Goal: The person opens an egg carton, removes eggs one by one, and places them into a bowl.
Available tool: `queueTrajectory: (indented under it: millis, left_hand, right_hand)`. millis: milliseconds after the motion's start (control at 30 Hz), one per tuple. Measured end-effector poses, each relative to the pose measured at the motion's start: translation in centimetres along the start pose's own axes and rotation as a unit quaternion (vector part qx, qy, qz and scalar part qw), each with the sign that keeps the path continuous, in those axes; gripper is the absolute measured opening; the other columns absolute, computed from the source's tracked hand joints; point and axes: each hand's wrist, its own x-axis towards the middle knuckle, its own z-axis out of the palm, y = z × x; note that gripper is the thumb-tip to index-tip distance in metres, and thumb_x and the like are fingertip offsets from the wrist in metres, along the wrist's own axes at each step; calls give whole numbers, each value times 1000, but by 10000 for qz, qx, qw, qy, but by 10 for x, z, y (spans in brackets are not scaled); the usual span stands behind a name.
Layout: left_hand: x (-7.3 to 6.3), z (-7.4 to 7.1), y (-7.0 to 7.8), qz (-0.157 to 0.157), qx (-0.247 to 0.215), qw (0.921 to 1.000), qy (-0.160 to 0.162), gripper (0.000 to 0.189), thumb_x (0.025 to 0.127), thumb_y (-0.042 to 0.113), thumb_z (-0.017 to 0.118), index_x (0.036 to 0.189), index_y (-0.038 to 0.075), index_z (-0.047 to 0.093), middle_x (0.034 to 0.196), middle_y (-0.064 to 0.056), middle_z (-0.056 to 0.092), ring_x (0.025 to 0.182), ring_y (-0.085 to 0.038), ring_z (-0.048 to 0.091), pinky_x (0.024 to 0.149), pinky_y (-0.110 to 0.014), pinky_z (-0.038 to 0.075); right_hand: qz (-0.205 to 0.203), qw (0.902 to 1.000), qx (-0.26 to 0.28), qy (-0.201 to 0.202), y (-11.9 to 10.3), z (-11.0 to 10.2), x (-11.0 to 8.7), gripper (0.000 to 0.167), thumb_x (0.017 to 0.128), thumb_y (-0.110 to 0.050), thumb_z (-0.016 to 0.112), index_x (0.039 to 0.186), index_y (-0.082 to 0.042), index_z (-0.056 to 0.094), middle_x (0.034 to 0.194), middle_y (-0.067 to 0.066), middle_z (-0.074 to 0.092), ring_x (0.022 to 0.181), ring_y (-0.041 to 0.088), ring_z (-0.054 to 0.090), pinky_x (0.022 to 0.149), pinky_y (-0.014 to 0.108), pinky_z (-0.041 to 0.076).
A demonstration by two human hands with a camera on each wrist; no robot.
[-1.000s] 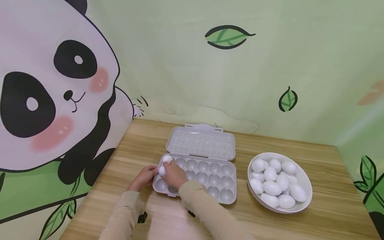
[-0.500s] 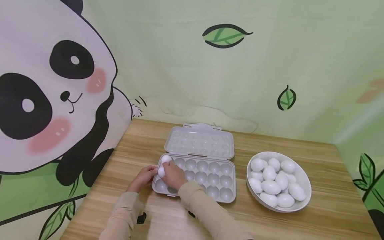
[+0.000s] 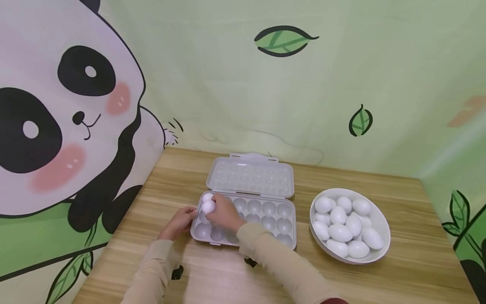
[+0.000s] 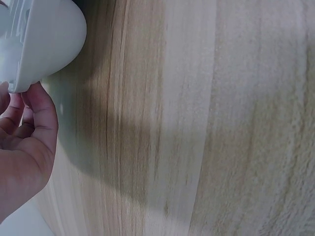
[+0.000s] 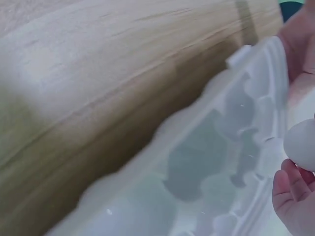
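A pale grey plastic egg tray point(image 3: 243, 242) lies on the table with its lid point(image 3: 250, 175) folded back. One white egg point(image 3: 206, 196) sits in the far-left cup. Just in front of it, a second white egg point(image 3: 208, 207) is gripped by my right hand point(image 3: 227, 214); this egg point(image 5: 301, 143) shows at the right edge of the right wrist view. My left hand point(image 3: 180, 223) pinches the tray's left rim between thumb and fingers. In the left wrist view, fingertips of that hand point(image 4: 29, 132) touch the rim, with the thumb partly cut off.
To the right of the tray stands a white bowl point(image 3: 384, 249) heaped with several white eggs point(image 3: 340, 232). A wood-grain table point(image 3: 414, 236) carries everything. Behind it hangs a green cloth backdrop point(image 3: 212, 84) with a panda and leaves.
My right hand has raised its egg from the middle-left cup area and shifted slightly right and away from me. My left hand stays at the tray's rim. The head view has tilted slightly.
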Motion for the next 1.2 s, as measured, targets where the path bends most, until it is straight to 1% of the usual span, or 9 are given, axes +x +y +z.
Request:
queueTrajectory:
  millis: [67, 167, 300, 433, 600, 800, 933, 1067, 1200]
  left_hand:
    - [23, -9, -24, 34, -125, 9999, 4, 38, 84, 37, 56, 108, 8, 51, 94, -8, 60, 81, -19, 61, 64, -38, 51]
    - [46, -19, -50, -75, -262, 9995, 140, 48, 78, 44, 61, 109, 9, 51, 98, -10, 59, 83, -21, 61, 66, -40, 51]
    - [66, -27, -72, -305, -267, 9987, 302, 52, 75, 46, 63, 111, 11, 51, 105, -13, 57, 87, -24, 60, 68, -42, 51]
    - [77, -32, -85, -395, -250, 9983, 350, 50, 74, 47, 63, 109, 14, 51, 104, -12, 57, 87, -25, 60, 67, -42, 51]
    - [78, -34, -87, -402, -203, 9983, 382, 47, 76, 46, 62, 109, 15, 52, 102, -12, 57, 85, -24, 60, 66, -42, 51]
    - [65, -29, -72, -432, -149, 9982, 398, 47, 76, 45, 62, 110, 14, 51, 103, -12, 57, 85, -23, 60, 66, -41, 51]
    - [60, -27, -64, -416, -105, 9983, 388, 48, 76, 46, 62, 110, 14, 51, 102, -12, 57, 85, -22, 60, 66, -40, 51]
    - [63, -28, -67, -419, -101, 9983, 386, 50, 75, 48, 63, 110, 15, 51, 101, -11, 57, 84, -22, 60, 65, -40, 51]
    - [73, -31, -77, -437, -106, 9981, 418, 49, 75, 48, 62, 110, 15, 52, 101, -11, 58, 83, -22, 61, 65, -41, 51]
  right_hand:
    - [-37, 9999, 129, -18, -3, -8, 0, 35, 63, -14, 71, 91, -6, 50, 84, 4, 56, 71, 12, 51, 60, 19, 43]
    - [-66, 9997, 223, -75, -8, -18, -2, 37, 64, -14, 70, 93, -8, 49, 86, 4, 57, 72, 12, 51, 62, 19, 43]
    - [-123, 9987, 494, -88, -15, -34, -6, 40, 66, -12, 68, 100, -8, 49, 90, 5, 59, 75, 12, 53, 64, 20, 43]
    - [-210, 9967, 753, -228, -21, -55, -12, 41, 68, -10, 66, 105, -7, 49, 91, 8, 60, 74, 12, 53, 64, 20, 43]
    - [-273, 9939, 957, -479, -24, -83, -21, 41, 72, -10, 66, 109, -8, 50, 93, 10, 60, 74, 13, 53, 62, 18, 43]
    - [-271, 9886, 1223, -834, -21, -117, -32, 38, 72, -8, 66, 106, -10, 50, 92, 10, 58, 74, 14, 53, 62, 21, 45]
    - [-207, 9875, 1136, -1078, -15, -141, -39, 37, 71, -8, 66, 105, -11, 50, 91, 10, 55, 74, 15, 54, 63, 23, 46]
    - [-110, 9876, 893, -1285, -8, -166, -47, 36, 71, -8, 66, 103, -11, 50, 89, 9, 54, 75, 18, 54, 64, 24, 45]
    - [-121, 9870, 776, -1402, 2, -189, -54, 35, 69, -6, 67, 100, -9, 50, 87, 10, 54, 75, 20, 53, 64, 25, 45]
